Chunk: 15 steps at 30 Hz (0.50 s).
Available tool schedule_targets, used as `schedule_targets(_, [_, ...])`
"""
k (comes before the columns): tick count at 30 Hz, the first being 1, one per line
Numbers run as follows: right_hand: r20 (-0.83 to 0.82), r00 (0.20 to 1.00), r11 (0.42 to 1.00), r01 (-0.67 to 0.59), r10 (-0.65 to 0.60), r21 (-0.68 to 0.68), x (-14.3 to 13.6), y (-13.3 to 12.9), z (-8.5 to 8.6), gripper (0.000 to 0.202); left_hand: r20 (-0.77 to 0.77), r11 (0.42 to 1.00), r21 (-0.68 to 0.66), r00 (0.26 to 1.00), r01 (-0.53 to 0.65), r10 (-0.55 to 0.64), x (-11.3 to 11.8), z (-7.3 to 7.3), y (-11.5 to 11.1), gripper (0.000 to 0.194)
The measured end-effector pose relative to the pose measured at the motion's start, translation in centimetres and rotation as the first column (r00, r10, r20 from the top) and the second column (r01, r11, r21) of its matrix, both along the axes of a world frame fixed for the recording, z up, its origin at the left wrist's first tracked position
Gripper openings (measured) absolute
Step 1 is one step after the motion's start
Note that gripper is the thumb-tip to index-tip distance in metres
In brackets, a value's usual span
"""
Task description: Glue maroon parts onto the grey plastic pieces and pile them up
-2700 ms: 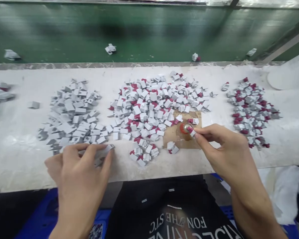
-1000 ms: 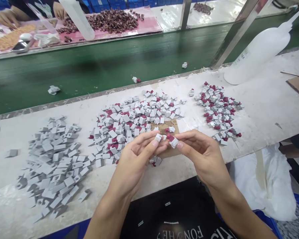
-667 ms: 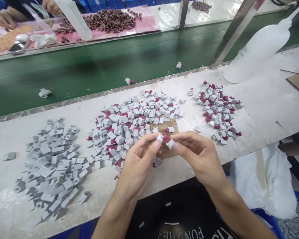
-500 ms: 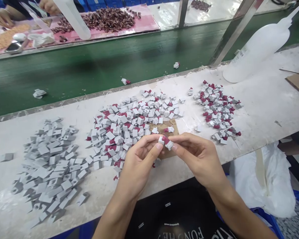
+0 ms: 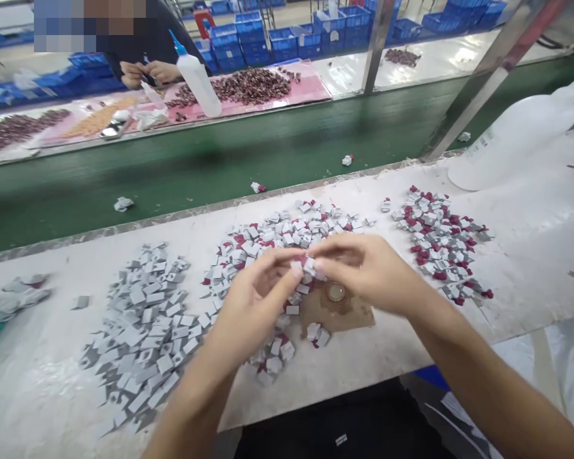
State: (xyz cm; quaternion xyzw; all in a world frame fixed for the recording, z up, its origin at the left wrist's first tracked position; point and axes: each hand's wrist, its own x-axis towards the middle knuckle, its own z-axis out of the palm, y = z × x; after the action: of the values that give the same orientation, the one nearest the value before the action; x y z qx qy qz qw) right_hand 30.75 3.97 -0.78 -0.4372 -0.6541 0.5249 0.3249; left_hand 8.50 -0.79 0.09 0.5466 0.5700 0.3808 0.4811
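Observation:
Between the fingertips of my left hand (image 5: 258,293) and my right hand (image 5: 368,271) is a small white-and-maroon plastic part (image 5: 308,266), gripped from both sides and slightly blurred. Behind and left of the hands spreads a pile of white-and-maroon parts (image 5: 287,226), partly covered by my fingers. Below my right hand lies a brown cardboard piece (image 5: 354,315) with a round wet-looking spot (image 5: 335,292). A loose part (image 5: 317,335) rests at its lower edge. Further left is a heap of plain grey blocks (image 5: 148,331).
A third pile of white-and-maroon parts (image 5: 442,245) lies to the right, near a large white squeeze bottle (image 5: 511,137). Beyond the table runs a green conveyor belt (image 5: 196,166) carrying a few parts. A metal post (image 5: 478,89) rises at its edge. A co-worker's hands (image 5: 146,71) are across the belt.
The view has tilted up and shifted left, showing more of the far side. Both hands still pinch the white-and-maroon part, and more of the cardboard is uncovered.

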Motion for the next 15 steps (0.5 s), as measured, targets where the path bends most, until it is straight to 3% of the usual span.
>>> schedule_targets(2, [0.207,0.978,0.990,-0.023,-0.007,0.140,-2.6,5.7,0.5,0.029,-0.131,0.980,0.078,0.972,-0.184,0.193,-1.9,0.8,2.4,0.021])
schedule_targets(4, [0.452,0.891,0.955,-0.090,-0.051,0.284,-6.6,11.3,0.5,0.040,-0.163,0.906,0.140,0.893,-0.401,0.420,-3.7,1.2,5.1,0.017])
schedule_targets(6, [0.516,0.856,0.943,-0.155,-0.020,0.295,-11.3,15.7,-0.1,0.042,-0.158,0.830,0.153,0.816,-0.536,0.556,-5.1,1.2,7.9,0.011])
schedule_targets(9, [0.571,0.820,0.916,-0.266,0.050,0.302,-17.1,19.6,-1.3,0.036,-0.189,0.805,0.126,0.783,-0.579,0.593,-6.3,0.6,11.9,0.009])
schedule_targets(11, [0.606,0.793,0.900,-0.308,0.065,0.307,-18.6,21.1,-2.1,0.042,-0.230,0.816,0.086,0.786,-0.571,0.574,-6.8,-0.1,14.1,0.009])
schedule_targets(13, [0.638,0.770,0.899,-0.300,0.031,0.319,-17.7,22.3,-2.6,0.040,-0.267,0.842,0.030,0.807,-0.539,0.527,-7.1,-0.8,16.1,0.011])
schedule_targets(15, [0.667,0.743,0.907,-0.234,-0.065,0.349,-14.6,23.7,-2.7,0.039,-0.279,0.869,-0.018,0.837,-0.495,0.471,-7.3,-1.5,17.8,0.027])
